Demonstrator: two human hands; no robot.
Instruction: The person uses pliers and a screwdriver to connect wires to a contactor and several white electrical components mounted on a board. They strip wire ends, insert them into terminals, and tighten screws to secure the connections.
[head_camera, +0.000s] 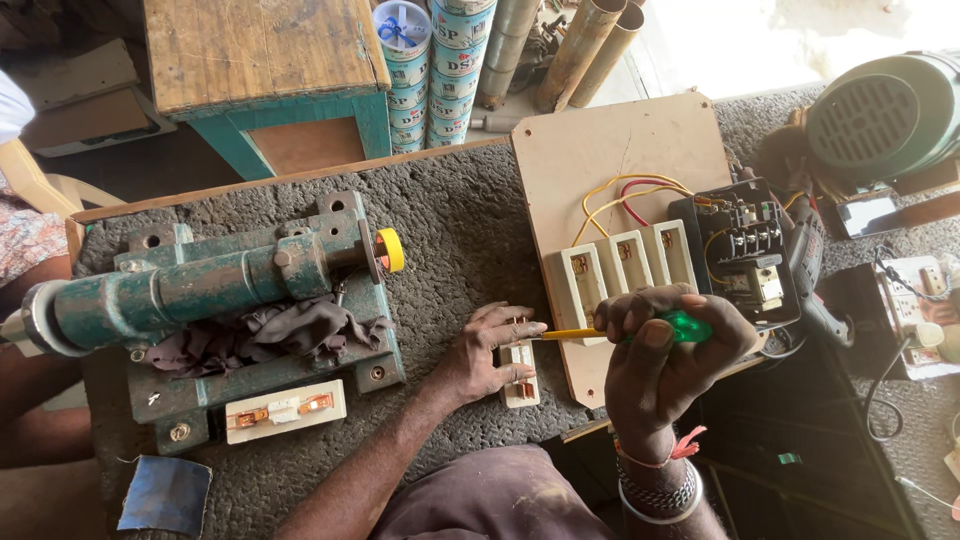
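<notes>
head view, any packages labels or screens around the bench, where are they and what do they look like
Stack of cans: top centre, behind the bench beside the teal wooden stool; cylinders with white and teal printed labels.
Top can: white lid with a blue mark.
Dark glossy panel: far right, under the green motor; possibly a screen, cannot tell.
No signs visible.

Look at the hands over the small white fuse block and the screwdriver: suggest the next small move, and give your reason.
Probably turn the screwdriver a little while pressing down. The right hand holds its green handle, with the yellow shaft's tip reaching the top of the small white fuse block, which the left hand steadies on the mat. Whether the tip sits in a screw is too small to tell.
</notes>
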